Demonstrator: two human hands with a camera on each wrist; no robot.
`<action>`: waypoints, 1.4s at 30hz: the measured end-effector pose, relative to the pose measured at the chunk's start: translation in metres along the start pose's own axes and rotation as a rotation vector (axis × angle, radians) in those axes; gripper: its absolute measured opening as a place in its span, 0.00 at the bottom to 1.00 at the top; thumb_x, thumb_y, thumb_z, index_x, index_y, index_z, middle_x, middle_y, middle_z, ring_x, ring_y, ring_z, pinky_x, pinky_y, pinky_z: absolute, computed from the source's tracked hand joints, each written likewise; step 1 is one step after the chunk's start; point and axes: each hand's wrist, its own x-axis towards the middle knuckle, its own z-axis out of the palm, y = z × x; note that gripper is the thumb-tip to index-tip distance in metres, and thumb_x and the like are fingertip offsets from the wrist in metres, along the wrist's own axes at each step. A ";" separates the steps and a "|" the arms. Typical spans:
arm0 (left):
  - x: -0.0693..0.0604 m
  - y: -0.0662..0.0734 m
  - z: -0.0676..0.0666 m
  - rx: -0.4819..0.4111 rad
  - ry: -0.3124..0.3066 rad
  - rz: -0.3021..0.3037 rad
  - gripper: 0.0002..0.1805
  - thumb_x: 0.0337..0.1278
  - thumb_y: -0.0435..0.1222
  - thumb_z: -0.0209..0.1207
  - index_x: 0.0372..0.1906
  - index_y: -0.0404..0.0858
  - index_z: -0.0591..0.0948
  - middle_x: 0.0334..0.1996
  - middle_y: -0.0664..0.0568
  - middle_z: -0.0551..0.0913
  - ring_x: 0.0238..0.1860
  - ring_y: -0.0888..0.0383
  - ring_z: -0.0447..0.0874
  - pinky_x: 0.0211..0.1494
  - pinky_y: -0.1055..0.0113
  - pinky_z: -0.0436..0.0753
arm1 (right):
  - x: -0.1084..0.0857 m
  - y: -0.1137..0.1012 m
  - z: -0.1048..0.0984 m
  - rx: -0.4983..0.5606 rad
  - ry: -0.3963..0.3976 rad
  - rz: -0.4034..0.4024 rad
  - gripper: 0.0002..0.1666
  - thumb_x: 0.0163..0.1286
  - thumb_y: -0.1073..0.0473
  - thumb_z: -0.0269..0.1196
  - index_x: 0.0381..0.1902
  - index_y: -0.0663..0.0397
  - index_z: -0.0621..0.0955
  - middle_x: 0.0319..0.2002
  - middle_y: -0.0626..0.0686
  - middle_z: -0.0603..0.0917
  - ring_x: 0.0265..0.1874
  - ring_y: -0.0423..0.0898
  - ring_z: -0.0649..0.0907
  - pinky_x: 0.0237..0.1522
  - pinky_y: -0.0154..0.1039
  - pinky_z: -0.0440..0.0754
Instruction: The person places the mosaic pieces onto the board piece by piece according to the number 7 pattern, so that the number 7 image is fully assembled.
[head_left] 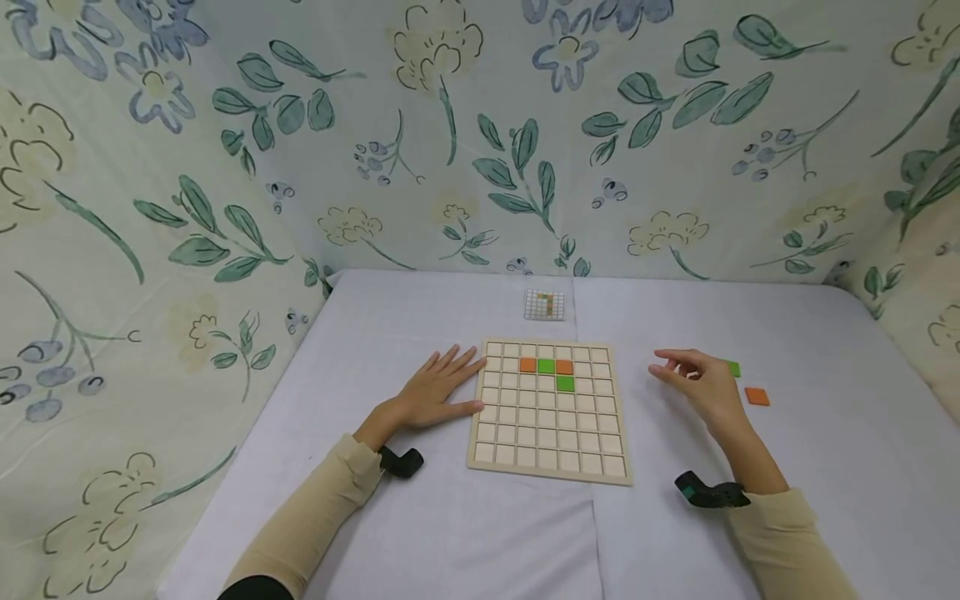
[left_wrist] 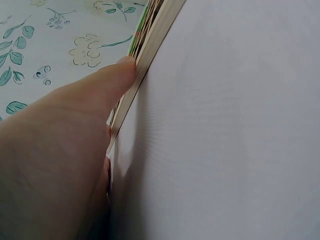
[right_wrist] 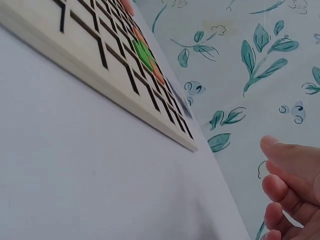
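A wooden grid board (head_left: pixel 517 433) lies on the white cloth, with two orange tiles and a green tile (head_left: pixel 546 367) side by side in an upper row and another green tile (head_left: pixel 566 384) just below. My left hand (head_left: pixel 431 392) lies spread at the board's left side, its thumb (left_wrist: pixel 117 75) touching the edge in the left wrist view. To the right of the board hovers my right hand (head_left: pixel 701 387), fingers loosely bent, thumb apart from them and nothing held. Beside it lie a loose green tile (head_left: pixel 734 369), partly hidden by the hand, and a loose orange tile (head_left: pixel 757 397).
Behind the board lies a small card (head_left: pixel 544 305) printed with a grid and a few coloured squares. White cloth (head_left: pixel 420 533) covers the table. A floral curtain (head_left: pixel 480 233) hangs along the back and sides. Black wrist devices (head_left: pixel 708 492) sit on both arms.
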 end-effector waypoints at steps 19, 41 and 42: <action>0.000 -0.002 0.002 -0.009 0.014 0.011 0.46 0.65 0.70 0.40 0.81 0.56 0.45 0.81 0.56 0.40 0.79 0.50 0.30 0.77 0.48 0.35 | -0.003 0.041 -0.033 0.099 0.256 0.288 0.31 0.62 0.52 0.74 0.57 0.66 0.82 0.26 0.33 0.76 0.29 0.35 0.72 0.25 0.24 0.69; 0.000 -0.002 0.000 -0.016 0.014 0.021 0.46 0.66 0.70 0.41 0.81 0.55 0.45 0.81 0.56 0.40 0.79 0.50 0.30 0.77 0.48 0.35 | -0.005 0.060 -0.025 -0.048 0.201 0.317 0.29 0.64 0.55 0.72 0.57 0.68 0.82 0.28 0.46 0.78 0.25 0.34 0.72 0.20 0.26 0.71; 0.000 -0.002 0.000 -0.014 0.013 0.019 0.46 0.65 0.70 0.41 0.81 0.56 0.45 0.81 0.56 0.40 0.79 0.50 0.30 0.77 0.48 0.35 | -0.005 0.060 -0.024 -0.055 0.202 0.314 0.29 0.64 0.55 0.72 0.57 0.68 0.82 0.28 0.47 0.79 0.25 0.35 0.72 0.20 0.26 0.71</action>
